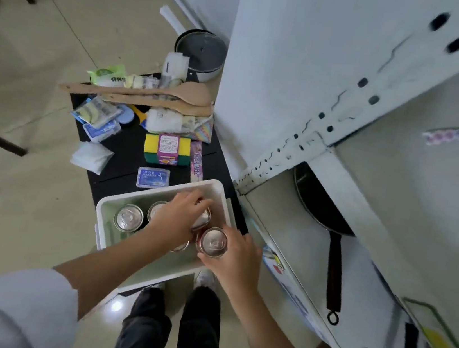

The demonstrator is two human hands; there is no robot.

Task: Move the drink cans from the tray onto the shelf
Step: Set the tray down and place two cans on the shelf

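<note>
A white tray (105, 206) sits on a low black surface below me, holding several drink cans seen from above. One silver-topped can (128, 217) stands free at the tray's left. My left hand (179, 217) reaches into the tray and closes over the top of a can (202, 219) at its right side. My right hand (235, 258) grips a red can (212, 242) by its side, at the tray's right edge. Part of another can (156, 207) shows behind my left hand. The white shelf (393, 214) rises on the right.
The black surface (126, 147) beyond the tray holds a sponge pack (167, 149), wooden spatulas (151, 95), small packets and a blue box (152, 177). A pot (201, 52) stands on the floor. A black frying pan (321, 207) lies on a lower shelf level. My legs show below.
</note>
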